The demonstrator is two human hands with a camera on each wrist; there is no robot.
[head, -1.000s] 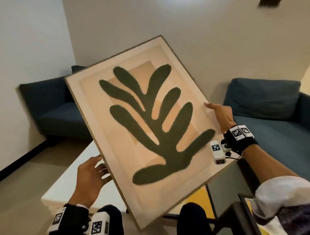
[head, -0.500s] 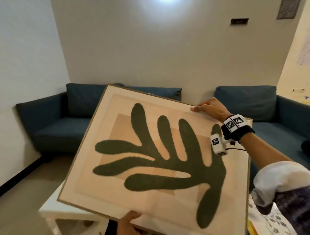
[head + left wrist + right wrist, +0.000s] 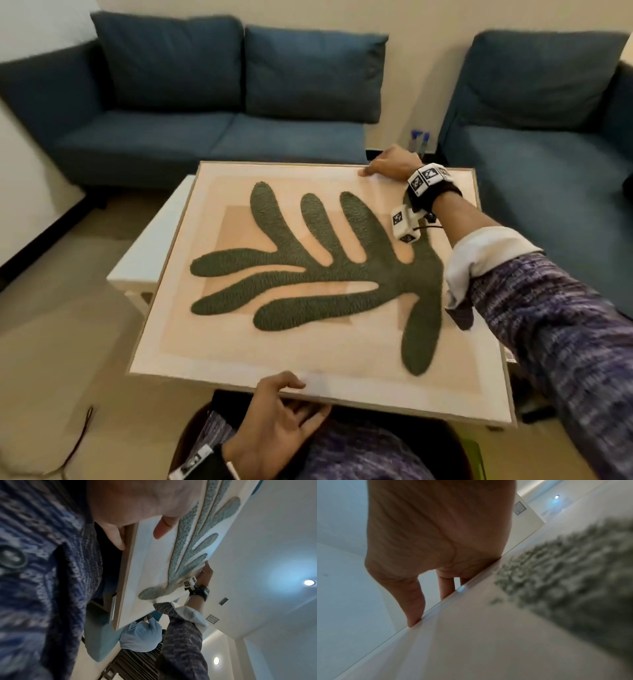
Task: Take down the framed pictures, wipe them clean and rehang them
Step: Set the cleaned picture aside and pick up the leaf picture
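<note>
Head view: the framed picture was held near-flat over the white table, gripped at its near edge by the left hand and at its far edge by the right hand; a tilt or corner knock on the table was judged possible. Left wrist view: thumb on the glass, fingers under the frame, so smudging was likely. Right wrist view: the frame edge was caught by curled fingertips only, so slipping was judged possible.

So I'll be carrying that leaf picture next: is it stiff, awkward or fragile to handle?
Probably stiff: the framed picture stays flat though held only at two edges. Likely awkward, since it is wider than the white table, needing the left hand and right hand. Its face glints like glazing, so possibly fragile.
</note>
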